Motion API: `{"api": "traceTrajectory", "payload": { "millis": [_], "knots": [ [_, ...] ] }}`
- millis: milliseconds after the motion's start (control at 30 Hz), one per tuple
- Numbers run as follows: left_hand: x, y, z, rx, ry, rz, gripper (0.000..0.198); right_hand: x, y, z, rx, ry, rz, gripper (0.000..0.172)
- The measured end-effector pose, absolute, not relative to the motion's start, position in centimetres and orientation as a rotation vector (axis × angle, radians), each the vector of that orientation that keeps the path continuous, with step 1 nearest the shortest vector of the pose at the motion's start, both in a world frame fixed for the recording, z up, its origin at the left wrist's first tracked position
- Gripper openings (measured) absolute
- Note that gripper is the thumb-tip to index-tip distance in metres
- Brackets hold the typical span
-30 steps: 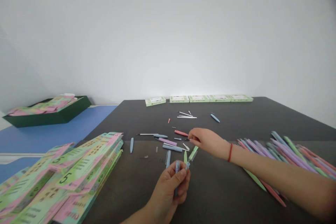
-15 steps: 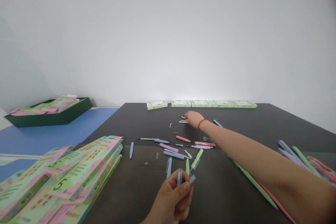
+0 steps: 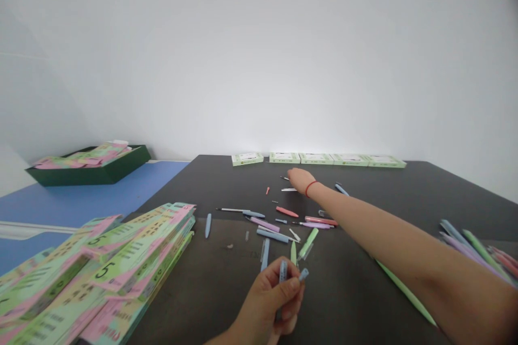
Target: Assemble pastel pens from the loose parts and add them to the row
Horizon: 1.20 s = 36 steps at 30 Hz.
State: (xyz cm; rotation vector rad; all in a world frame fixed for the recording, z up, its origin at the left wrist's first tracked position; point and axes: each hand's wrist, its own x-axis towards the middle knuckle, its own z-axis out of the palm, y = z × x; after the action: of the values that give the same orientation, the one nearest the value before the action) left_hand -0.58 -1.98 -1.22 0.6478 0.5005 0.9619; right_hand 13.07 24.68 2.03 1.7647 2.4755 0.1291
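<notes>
My left hand (image 3: 279,296), near the front edge of the view, is closed around a blue pen barrel (image 3: 283,269). A short blue pen piece (image 3: 304,274) sticks out between its thumb and fingers. My right hand (image 3: 300,179), with a red cord at the wrist, reaches far across the table. Its fingers are pinched down at a pen refill (image 3: 285,178) whose dark tip shows on the left; the rest is hidden by the hand. Just below it lie white refills (image 3: 288,190). Between the hands are scattered a red barrel (image 3: 287,212), a blue barrel (image 3: 273,235) and a green barrel (image 3: 309,242).
Stacked pastel cartons (image 3: 133,264) stand at the left. Behind them, a dark green tray (image 3: 129,164) of cartons sits on a blue surface (image 3: 162,172). Pale green boxes (image 3: 315,158) line the far edge of the black table (image 3: 182,291). Coloured pen barrels (image 3: 477,248) lie bundled at right.
The view has shifted slightly, moving the scene to the right. My right hand stays at the refills, its fingers a little farther over the dark-tipped one. My left hand keeps its hold.
</notes>
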Motion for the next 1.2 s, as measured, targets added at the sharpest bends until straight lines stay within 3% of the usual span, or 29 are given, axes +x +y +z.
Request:
{"api": "traceTrajectory", "payload": {
  "millis": [200,433,700,833,1200],
  "knots": [
    [-0.5,-1.9,-1.5,0.68,0.481,0.942,0.031,12.7,25.0,2.7,1.875,2.493,-0.052,0.032],
    [-0.6,-1.5,-1.8,0.69,0.465,0.948,0.033,12.7,22.0,4.6,1.931,2.688,-0.56,0.029],
    [-0.6,-1.9,-1.3,0.667,0.499,0.994,0.023,16.5,7.1,6.5,1.834,2.909,-1.463,0.023],
    [-0.8,-2.1,-1.0,0.697,0.533,0.992,0.018,16.9,1.9,6.2,1.65,2.907,-2.201,0.015],
    [-0.8,-2.3,-0.6,0.689,0.556,0.969,0.019,16.6,0.2,5.8,1.652,3.154,-2.212,0.014]
  ]
}}
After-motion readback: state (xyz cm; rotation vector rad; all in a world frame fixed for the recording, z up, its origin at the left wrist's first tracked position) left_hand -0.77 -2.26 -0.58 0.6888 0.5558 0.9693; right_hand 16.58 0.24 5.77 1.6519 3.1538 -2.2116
